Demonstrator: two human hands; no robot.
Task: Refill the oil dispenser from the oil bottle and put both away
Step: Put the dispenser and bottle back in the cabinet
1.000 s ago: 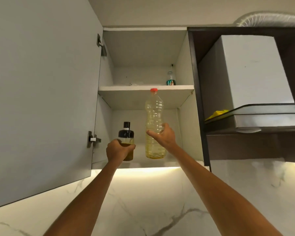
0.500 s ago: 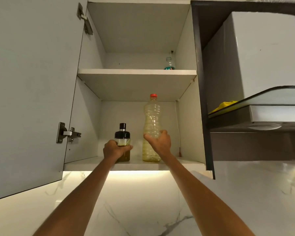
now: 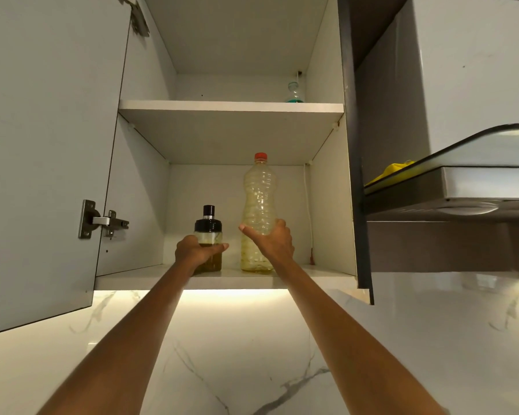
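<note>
- Left hand (image 3: pixel 197 251) grips the oil dispenser (image 3: pixel 209 239), fingers curled round its glass body.
- Right hand (image 3: pixel 271 241) wraps the oil bottle (image 3: pixel 259 205) at mid-height.
- Both stand upright, side by side, on the open cabinet's lower shelf (image 3: pixel 321 275).
- A small bottle (image 3: pixel 294 92) sits on the upper shelf.

Open white cabinet (image 3: pixel 231 107) above lit marble wall (image 3: pixel 252 354), beside range hood (image 3: pixel 462 187).
</note>
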